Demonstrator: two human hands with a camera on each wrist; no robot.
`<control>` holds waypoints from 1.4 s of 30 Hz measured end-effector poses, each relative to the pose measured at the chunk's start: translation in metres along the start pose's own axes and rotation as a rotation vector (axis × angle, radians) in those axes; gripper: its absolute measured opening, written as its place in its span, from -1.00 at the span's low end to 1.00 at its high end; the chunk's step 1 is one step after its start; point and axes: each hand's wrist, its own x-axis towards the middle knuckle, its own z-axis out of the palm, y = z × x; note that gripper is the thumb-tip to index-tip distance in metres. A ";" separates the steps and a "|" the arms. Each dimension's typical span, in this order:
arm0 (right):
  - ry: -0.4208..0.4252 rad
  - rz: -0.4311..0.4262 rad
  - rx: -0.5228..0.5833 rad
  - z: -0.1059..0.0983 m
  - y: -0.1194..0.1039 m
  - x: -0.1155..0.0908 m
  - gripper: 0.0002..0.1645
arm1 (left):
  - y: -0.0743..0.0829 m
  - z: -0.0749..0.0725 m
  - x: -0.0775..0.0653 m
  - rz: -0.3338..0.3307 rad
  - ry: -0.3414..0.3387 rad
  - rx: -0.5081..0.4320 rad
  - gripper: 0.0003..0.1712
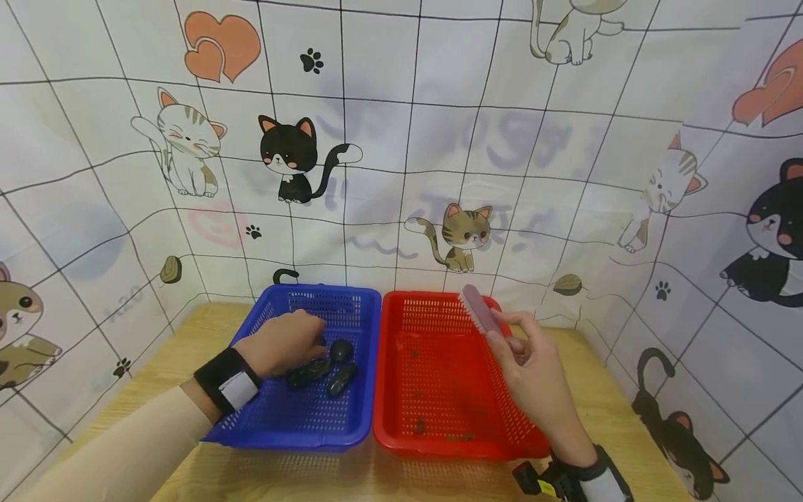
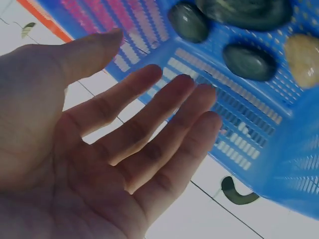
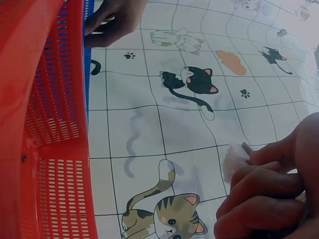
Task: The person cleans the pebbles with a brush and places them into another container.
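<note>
My left hand [image 1: 282, 343] reaches into the blue basket [image 1: 295, 439]. The left wrist view shows that hand [image 2: 124, 139] with its fingers spread loosely, nothing in the palm, and the thumb apart. Close beyond its fingertips lie smooth dark green stones [image 2: 249, 60], one of them large, plus a tan stone [image 2: 304, 60]. From the head view, a round dark stone [image 1: 341, 351] and an oblong one [image 1: 341, 380] show to the right of the hand. Above the red basket's right side, my right hand [image 1: 536, 362] pinches a brush [image 1: 479, 311] with a mauve back and pale bristles.
Beside the blue basket stands the red basket [image 1: 433, 446], with small brown bits [image 1: 420, 425] scattered on its floor. Both are on a light wooden table [image 1: 194, 335]. A cat-printed sheet [image 1: 389, 174] covers the walls behind and at both sides.
</note>
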 end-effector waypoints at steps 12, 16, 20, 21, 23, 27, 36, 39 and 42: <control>-0.141 0.116 -0.100 -0.011 0.009 0.009 -0.56 | 0.034 0.003 -0.012 0.095 0.107 0.030 -0.70; -0.256 0.157 -0.290 -0.010 0.013 0.024 -0.59 | 0.038 0.000 -0.020 0.094 0.141 0.049 -0.71; -0.385 0.148 -0.451 -0.003 0.021 0.045 -0.69 | 0.040 -0.003 -0.028 0.057 0.140 0.027 -0.68; -0.414 0.149 -0.480 0.000 0.023 0.050 -0.73 | 0.040 -0.003 -0.030 0.050 0.140 0.020 -0.67; -0.472 0.155 -0.537 0.006 0.030 0.058 -0.82 | 0.041 -0.003 -0.034 0.047 0.152 0.006 -0.66; -0.583 0.185 -0.611 0.019 0.042 0.071 -0.94 | 0.044 -0.004 -0.041 0.072 0.200 -0.009 -0.60; -0.721 0.249 -0.680 0.039 0.070 0.080 -0.77 | 0.053 -0.005 -0.048 0.107 0.261 -0.018 -0.22; -0.765 0.261 -0.684 0.041 0.073 0.079 -0.73 | 0.052 -0.004 -0.049 0.094 0.266 -0.015 -0.16; -0.816 0.292 -0.677 0.041 0.073 0.077 -0.76 | 0.050 -0.003 -0.049 0.068 0.260 0.001 -0.16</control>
